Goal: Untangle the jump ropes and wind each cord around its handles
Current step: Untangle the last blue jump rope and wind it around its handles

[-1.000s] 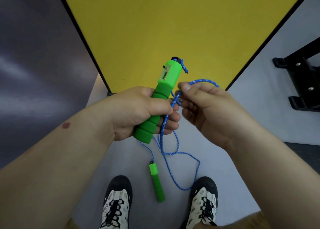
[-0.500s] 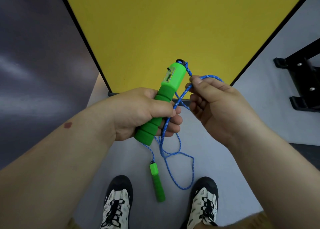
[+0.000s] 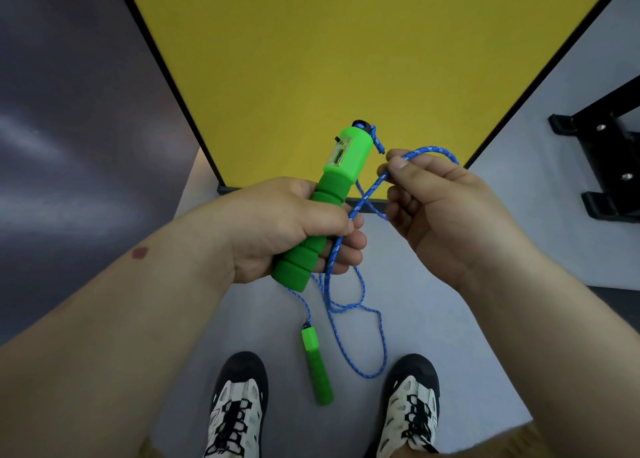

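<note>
The left hand (image 3: 277, 225) grips the foam shaft of a green jump-rope handle (image 3: 325, 201), fingers curled fully round it; the handle tilts up and away, its counter window facing the camera and a black cap at the far end. A blue cord (image 3: 360, 298) leaves that cap, ends in a short knotted tail just beside the handle, and a separate run passes under the left fingertips along the foam grip.

The right hand (image 3: 446, 212) pinches a loop of the same cord between thumb and forefinger, just right of the handle head; the loop arcs over the knuckles, remaining fingers loosely curled.

Below the hands, the cord hangs in slack crossed loops. The second green handle (image 3: 317, 367) dangles from it, between two black-and-white shoes (image 3: 239, 405) on the grey floor (image 3: 450, 319).

A yellow panel (image 3: 329, 59) with a black edge stands ahead. A black metal frame (image 3: 609, 167) sits at the right edge. No containers are visible.
</note>
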Demonstrator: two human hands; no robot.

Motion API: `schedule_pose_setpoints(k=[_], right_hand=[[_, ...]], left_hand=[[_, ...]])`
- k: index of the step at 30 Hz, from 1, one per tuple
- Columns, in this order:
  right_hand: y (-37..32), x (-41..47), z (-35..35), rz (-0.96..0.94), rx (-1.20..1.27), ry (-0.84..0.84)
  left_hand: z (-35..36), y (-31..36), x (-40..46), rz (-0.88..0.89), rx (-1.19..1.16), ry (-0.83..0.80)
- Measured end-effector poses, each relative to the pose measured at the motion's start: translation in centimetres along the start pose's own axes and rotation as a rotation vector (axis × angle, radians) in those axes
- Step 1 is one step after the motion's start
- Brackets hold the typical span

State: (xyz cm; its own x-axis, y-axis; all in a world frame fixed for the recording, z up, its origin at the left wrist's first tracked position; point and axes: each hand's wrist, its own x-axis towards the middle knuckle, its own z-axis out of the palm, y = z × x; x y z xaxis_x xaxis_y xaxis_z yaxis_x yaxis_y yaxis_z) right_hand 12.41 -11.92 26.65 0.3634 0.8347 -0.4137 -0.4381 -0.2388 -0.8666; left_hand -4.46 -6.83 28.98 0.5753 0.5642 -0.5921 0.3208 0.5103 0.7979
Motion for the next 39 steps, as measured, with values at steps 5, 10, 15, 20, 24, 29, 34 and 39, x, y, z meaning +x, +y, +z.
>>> schedule_pose_setpoints(k=[5, 10, 15, 20, 24, 29, 34, 39], right_hand=[[0.36, -0.38, 0.19, 0.093, -0.108, -0.128], [0.53, -0.68, 0.51, 0.072, -0.161, -0.189], [0.12, -0.12, 0.16, -0.007, -0.046, -0.017], [-0.06, -0.20, 0.06, 0.031, -0.037, -0.037], [0.40, -0.71, 0.44, 0.120, -0.179, -0.227], [0.36, -0.68, 0.44, 0.023, -0.158, -0.142], [-0.05, -0.19, 0.10, -0.035, -0.055, 0.006], [0.09, -0.42, 0.23, 0.057, -0.105, -0.079]], left_hand=[[-0.06, -0.03, 0.04, 0.015, 0.004, 0.001], [-0.05, 0.01, 0.11, 0.014, -0.001, -0.006], [0.00, -0.04, -0.01, 0.008, 0.004, -0.006], [-0.03, -0.04, 0.03, 0.013, 0.010, 0.000], [-0.05, 0.04, 0.03, 0.023, 0.016, -0.013], [-0.03, 0.02, 0.02, 0.012, 0.015, -0.007], [-0.02, -0.08, -0.03, 0.006, 0.018, -0.029], [-0.03, 0.00, -0.05, 0.010, 0.016, -0.020]])
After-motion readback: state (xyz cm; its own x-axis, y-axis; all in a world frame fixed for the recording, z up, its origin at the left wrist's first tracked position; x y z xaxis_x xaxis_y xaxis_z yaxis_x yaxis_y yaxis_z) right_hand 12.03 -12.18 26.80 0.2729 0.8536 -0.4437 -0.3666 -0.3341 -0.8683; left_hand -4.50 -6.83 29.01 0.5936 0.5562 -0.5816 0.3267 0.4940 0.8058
